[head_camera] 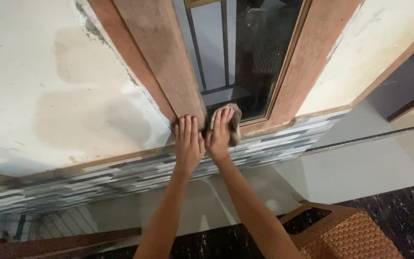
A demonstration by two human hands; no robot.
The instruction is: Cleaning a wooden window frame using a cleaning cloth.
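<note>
Against the white wall (49, 91), the wooden window frame (168, 62) is mid-wipe: the left hand (188, 141) braces flat, fingers extended, while the right hand (220, 134) presses a grey cloth (235, 122) at the lower corner; sliding along it likely needs steady pressure.

Beige cloth (232, 125), reddish-brn frame (168, 62)

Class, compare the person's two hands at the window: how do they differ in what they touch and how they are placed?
The left hand lies bare and flat on the reddish-brown wooden window frame; the right hand presses a crumpled beige cloth at the dark glass pane's bottom corner. Both point fingers upward, side by side.
</note>
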